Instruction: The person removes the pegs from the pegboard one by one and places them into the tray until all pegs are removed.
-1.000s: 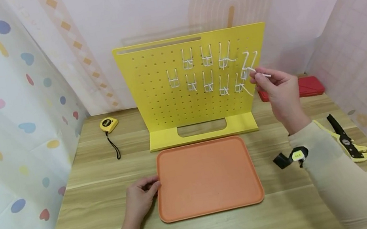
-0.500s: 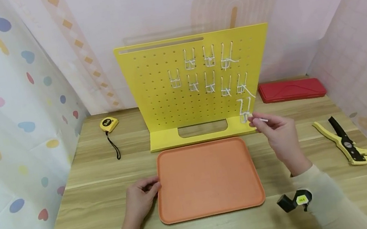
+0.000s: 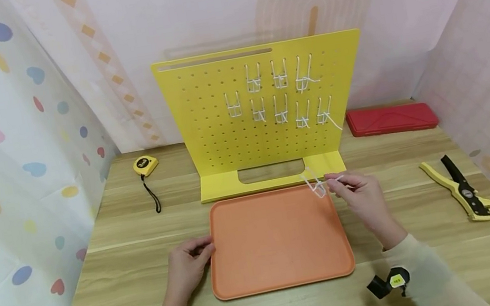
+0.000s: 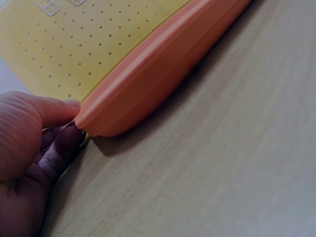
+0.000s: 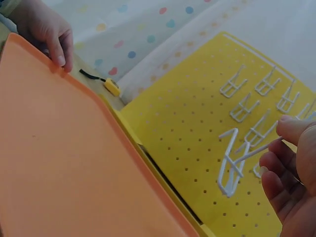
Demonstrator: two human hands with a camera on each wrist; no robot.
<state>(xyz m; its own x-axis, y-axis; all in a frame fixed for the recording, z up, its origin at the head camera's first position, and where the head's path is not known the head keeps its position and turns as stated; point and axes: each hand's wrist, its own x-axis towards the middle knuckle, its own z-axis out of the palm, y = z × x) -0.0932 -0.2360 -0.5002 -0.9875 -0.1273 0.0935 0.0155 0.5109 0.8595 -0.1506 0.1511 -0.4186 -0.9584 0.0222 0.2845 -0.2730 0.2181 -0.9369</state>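
Observation:
A white wire pegboard hook (image 3: 317, 187) is pinched by its prong between the thumb and fingers of my right hand (image 3: 362, 204). In the head view it hangs over the back right corner of an orange tray (image 3: 278, 244). The right wrist view shows the hook (image 5: 230, 165) with its wire frame turned away from the palm. My left hand (image 3: 187, 269) holds the tray's left rim, thumb on top and fingers below, as the left wrist view shows (image 4: 37, 133). Behind the tray stands a yellow pegboard (image 3: 215, 147) bearing several more white hooks (image 3: 233, 105).
On the table's left lies a yellow tape measure (image 3: 145, 165) with a black strap. A red case (image 3: 391, 119) lies at the back right, and yellow-and-black wire strippers (image 3: 465, 193) lie nearer on the right. Patterned curtains (image 3: 204, 15) enclose the table.
My right hand has carried the hook from the pegboard's upper right down and leftward to the tray's corner. The left hand stays at the tray's rim.

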